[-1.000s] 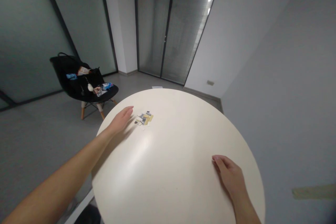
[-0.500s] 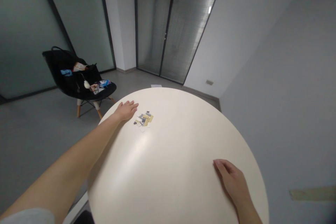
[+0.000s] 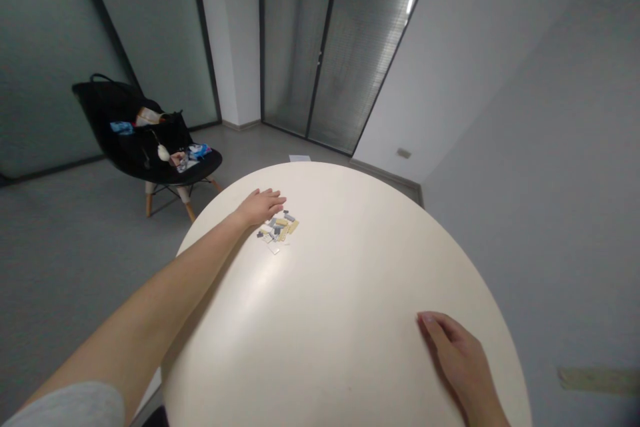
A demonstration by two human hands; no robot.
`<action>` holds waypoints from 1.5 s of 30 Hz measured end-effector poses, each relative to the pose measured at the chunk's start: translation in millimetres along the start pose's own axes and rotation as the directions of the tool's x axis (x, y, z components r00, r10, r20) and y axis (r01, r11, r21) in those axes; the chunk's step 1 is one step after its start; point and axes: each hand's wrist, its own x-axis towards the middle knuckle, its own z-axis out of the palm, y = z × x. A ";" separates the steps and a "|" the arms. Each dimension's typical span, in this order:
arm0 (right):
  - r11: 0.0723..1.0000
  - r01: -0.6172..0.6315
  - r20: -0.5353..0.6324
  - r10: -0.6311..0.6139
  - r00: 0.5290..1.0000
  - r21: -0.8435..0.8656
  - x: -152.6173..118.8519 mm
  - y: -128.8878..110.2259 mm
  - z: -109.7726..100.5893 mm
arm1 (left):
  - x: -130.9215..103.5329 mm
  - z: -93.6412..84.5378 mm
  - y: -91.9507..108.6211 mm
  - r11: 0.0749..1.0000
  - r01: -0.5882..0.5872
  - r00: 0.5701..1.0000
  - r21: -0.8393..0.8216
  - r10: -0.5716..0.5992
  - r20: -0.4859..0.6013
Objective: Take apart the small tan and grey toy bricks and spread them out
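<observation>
A small pile of flat yellow, grey, white and dark pieces (image 3: 281,227) lies on the round white table (image 3: 330,280), toward its far left. My left hand (image 3: 261,205) is just beyond the pile's upper left edge, palm down with its fingers spread, holding nothing. Whether its fingertips touch any piece cannot be made out. At the right side of the table my right hand (image 3: 457,347) rests on its edge, thumb and fingers pressed together at the tips. Nothing shows between them.
A black chair (image 3: 115,147) with a bag and small packets on it stands beyond the table at the left. Glass doors (image 3: 320,47) and a grey wall (image 3: 500,113) lie behind and to the right.
My left hand has moved right, over to the far side of the pile. The view has shifted slightly, and my right hand now appears a little further right and lower.
</observation>
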 end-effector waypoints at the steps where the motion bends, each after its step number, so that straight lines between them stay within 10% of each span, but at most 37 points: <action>1: 1.000 0.002 -0.001 -0.002 1.000 0.000 0.4 1.1 0.4 | -1.0 0.5 1.2 1.000 -0.024 1.000 -0.004 0.024 0.007; 13: 0.999 0.037 -0.019 -0.037 0.999 -0.002 -0.9 2.0 -0.4 | -8.7 4.3 18.8 0.979 -0.194 0.979 -0.057 0.197 0.046; 28: 0.999 0.046 -0.019 -0.045 0.999 0.017 -2.5 3.6 0.3 | -10.7 -4.8 7.0 0.996 0.056 0.990 -0.063 -0.064 -0.124; 45: 1.000 0.009 -0.009 -0.009 1.000 -0.011 0.3 2.7 1.4 | 3.6 5.6 23.6 0.999 -0.032 0.985 -0.026 0.027 -0.170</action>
